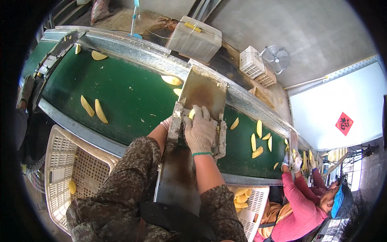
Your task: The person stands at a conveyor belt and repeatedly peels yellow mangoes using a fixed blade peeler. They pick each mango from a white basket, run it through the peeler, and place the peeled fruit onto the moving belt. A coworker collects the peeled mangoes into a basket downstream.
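My right hand point(200, 130), in a knitted glove with a green cuff, lies over the middle of a metal cutting station set across a green conveyor belt point(130, 87). A cut yellow potato piece point(191, 113) shows at its fingertips; whether the fingers grip it is hidden. Of my left hand point(166, 122) only a bit of glove shows, at the left side of the metal frame point(176, 121); its fingers are hidden behind it. Long potato wedges point(101, 111) lie on the belt to the left, and several more wedges point(259, 128) lie to the right.
A plastic crate point(62, 157) stands at the lower left with one potato piece point(72, 187) inside. Another crate point(262, 193) with potato pieces is at the lower right. A co-worker point(302, 208) in a pink top works at the belt's right. Beyond the belt stand a box point(195, 39) and a fan point(275, 59).
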### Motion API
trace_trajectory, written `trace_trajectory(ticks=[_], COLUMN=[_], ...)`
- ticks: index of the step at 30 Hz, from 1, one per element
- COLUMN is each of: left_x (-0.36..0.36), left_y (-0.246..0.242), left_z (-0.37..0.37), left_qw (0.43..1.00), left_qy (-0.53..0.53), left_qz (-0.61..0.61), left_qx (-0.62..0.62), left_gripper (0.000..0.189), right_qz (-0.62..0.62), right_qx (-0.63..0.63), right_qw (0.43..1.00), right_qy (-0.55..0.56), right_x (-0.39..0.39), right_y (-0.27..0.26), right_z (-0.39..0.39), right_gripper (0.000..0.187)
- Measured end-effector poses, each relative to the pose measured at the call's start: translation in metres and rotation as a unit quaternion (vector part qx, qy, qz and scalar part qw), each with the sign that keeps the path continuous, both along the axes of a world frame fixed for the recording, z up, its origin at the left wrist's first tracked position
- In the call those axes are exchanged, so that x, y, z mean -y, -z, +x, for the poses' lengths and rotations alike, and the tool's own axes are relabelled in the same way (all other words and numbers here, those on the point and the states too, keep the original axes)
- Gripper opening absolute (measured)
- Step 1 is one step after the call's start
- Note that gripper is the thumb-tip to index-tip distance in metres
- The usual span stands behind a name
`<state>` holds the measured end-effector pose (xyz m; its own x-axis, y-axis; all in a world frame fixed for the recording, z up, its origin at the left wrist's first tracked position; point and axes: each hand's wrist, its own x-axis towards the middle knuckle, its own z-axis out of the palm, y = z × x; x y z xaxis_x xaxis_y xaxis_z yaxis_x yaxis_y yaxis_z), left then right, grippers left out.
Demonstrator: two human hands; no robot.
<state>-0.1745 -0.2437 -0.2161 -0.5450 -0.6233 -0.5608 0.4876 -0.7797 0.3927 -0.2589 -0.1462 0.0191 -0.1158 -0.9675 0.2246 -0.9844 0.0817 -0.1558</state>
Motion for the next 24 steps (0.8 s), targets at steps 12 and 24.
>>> trace_trajectory(ticks=[12,24], left_x=[-0.175,-0.248], left_y=[-0.259,-0.217], left_z=[0.096,0.072], left_qw=[0.676,0.74], left_qy=[-0.079,0.086], left_qz=[-0.491,-0.497], left_qx=[0.543,0.444], left_gripper=[0.027,0.046], right_qz=[-0.129,-0.068], right_qx=[0.429,0.24], right_qw=[0.888,0.968], right_qy=[-0.103,0.029], right_x=[-0.17,-0.184], right_y=[-0.027,-0.009], right_z=[0.013,-0.007], right_gripper=[0.053,0.029])
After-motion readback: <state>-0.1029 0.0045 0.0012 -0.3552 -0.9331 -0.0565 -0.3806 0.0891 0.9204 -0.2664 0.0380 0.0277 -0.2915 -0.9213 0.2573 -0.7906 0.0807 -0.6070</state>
